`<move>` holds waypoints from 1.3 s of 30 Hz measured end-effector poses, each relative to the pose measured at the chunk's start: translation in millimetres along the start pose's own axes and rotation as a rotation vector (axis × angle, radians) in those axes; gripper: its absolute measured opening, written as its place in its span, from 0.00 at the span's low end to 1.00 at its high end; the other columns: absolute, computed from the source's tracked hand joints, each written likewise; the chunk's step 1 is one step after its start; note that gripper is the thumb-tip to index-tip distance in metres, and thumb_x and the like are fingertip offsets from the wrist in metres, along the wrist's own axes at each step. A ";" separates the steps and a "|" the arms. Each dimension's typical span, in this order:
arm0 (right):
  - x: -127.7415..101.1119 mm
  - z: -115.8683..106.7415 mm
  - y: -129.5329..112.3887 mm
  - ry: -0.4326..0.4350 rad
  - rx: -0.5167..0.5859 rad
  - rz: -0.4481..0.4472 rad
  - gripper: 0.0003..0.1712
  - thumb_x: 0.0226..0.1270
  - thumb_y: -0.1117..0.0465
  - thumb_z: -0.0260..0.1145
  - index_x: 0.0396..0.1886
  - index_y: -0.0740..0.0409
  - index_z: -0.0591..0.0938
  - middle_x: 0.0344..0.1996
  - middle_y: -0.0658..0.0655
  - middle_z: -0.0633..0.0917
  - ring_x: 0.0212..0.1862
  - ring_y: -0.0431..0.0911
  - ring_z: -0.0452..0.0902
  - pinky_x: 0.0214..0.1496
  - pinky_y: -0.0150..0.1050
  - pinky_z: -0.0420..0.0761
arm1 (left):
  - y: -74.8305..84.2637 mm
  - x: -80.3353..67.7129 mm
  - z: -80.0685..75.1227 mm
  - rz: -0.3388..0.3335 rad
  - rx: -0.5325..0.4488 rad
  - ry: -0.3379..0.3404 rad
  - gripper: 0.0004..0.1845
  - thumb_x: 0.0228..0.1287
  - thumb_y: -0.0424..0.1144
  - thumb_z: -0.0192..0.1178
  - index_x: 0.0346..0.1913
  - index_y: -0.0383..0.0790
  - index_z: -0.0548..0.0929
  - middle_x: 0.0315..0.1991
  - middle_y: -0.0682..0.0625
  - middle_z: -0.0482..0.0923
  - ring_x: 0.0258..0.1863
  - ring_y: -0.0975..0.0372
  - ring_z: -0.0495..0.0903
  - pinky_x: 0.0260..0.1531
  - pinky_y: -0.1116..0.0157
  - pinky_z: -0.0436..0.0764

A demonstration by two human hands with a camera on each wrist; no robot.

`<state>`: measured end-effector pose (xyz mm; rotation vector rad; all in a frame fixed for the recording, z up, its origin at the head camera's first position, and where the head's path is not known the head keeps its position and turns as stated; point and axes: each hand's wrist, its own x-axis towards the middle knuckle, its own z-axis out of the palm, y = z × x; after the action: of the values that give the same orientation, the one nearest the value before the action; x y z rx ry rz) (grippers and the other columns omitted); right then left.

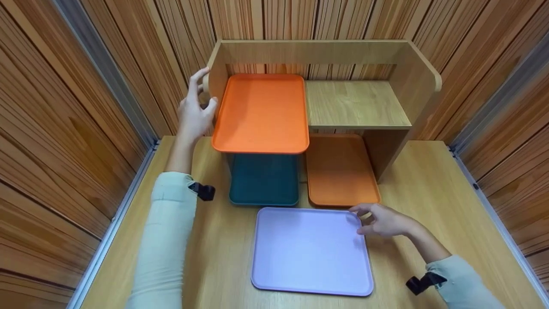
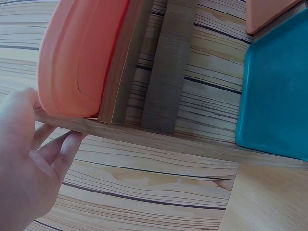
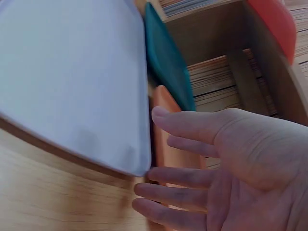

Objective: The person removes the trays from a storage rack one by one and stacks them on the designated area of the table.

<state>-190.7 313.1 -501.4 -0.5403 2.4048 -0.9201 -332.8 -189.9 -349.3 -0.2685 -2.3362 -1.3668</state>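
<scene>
My left hand (image 1: pixel 196 112) is at the left side panel of a wooden two-tier shelf (image 1: pixel 358 103). In the left wrist view the thumb lies on the inner side of the panel (image 2: pixel 159 140) and the fingers on its outer side, close to the red-orange tray (image 1: pixel 262 112) on the upper tier. Over the far right corner of a lilac tray (image 1: pixel 311 253) is my right hand (image 1: pixel 381 221). Its fingers (image 3: pixel 178 196) are extended and spread, fingertips right by the tray's corner in the right wrist view, with nothing held.
On the lower tier lie a dark teal tray (image 1: pixel 263 179) at left and a brown-orange tray (image 1: pixel 342 171) at right, both jutting forward. The lilac tray lies on the wooden table (image 1: pixel 223 257) before them. Wood-plank walls (image 1: pixel 55 107) enclose the table.
</scene>
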 end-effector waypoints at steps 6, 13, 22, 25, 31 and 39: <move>-3.0 -14.5 -9.7 0.039 -0.024 -0.061 0.35 0.78 0.62 0.74 0.76 0.75 0.76 0.73 0.80 0.80 0.72 0.78 0.79 0.71 0.72 0.83 | 0.6 0.4 0.0 -0.006 -0.001 -0.005 0.36 0.84 0.36 0.56 0.87 0.62 0.62 0.82 0.39 0.76 0.70 0.44 0.87 0.65 0.39 0.90; -9.1 -27.3 -23.9 0.185 -0.012 -0.086 0.34 0.79 0.61 0.75 0.77 0.71 0.77 0.72 0.81 0.80 0.71 0.78 0.80 0.69 0.70 0.87 | 1.3 0.9 1.1 -0.021 0.000 -0.018 0.37 0.84 0.37 0.56 0.88 0.65 0.61 0.84 0.40 0.75 0.71 0.44 0.86 0.64 0.40 0.90; -11.6 -40.1 -50.6 0.412 0.058 -0.089 0.36 0.76 0.65 0.77 0.80 0.67 0.76 0.75 0.74 0.80 0.73 0.73 0.81 0.71 0.45 0.87 | -1.4 1.6 -0.6 0.014 -0.008 -0.005 0.35 0.83 0.35 0.56 0.87 0.59 0.63 0.82 0.37 0.77 0.73 0.44 0.85 0.65 0.38 0.90; -11.8 -44.4 -59.4 0.454 0.085 -0.096 0.37 0.77 0.65 0.76 0.81 0.66 0.75 0.76 0.75 0.79 0.75 0.73 0.79 0.69 0.31 0.83 | -1.4 1.1 -0.9 0.015 -0.012 -0.003 0.35 0.83 0.35 0.57 0.87 0.58 0.64 0.82 0.37 0.76 0.73 0.44 0.85 0.65 0.38 0.89; -11.3 -49.3 -75.3 0.509 0.139 -0.121 0.38 0.77 0.67 0.75 0.82 0.67 0.74 0.76 0.76 0.78 0.76 0.73 0.79 0.62 0.15 0.76 | 0.0 1.0 -1.1 0.001 -0.008 -0.008 0.35 0.84 0.36 0.57 0.87 0.60 0.63 0.82 0.38 0.76 0.72 0.45 0.85 0.65 0.39 0.90; -11.4 -49.1 -95.4 0.574 0.234 -0.134 0.44 0.76 0.67 0.76 0.87 0.61 0.68 0.79 0.72 0.76 0.74 0.53 0.84 0.63 0.17 0.80 | -0.2 0.6 -0.9 -0.008 -0.008 -0.013 0.35 0.84 0.36 0.56 0.87 0.61 0.63 0.82 0.39 0.76 0.72 0.45 0.85 0.66 0.39 0.89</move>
<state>-193.0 277.5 -399.5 -0.3872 2.7159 -1.5668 -333.2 -190.8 -348.8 -0.2714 -2.3459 -1.3822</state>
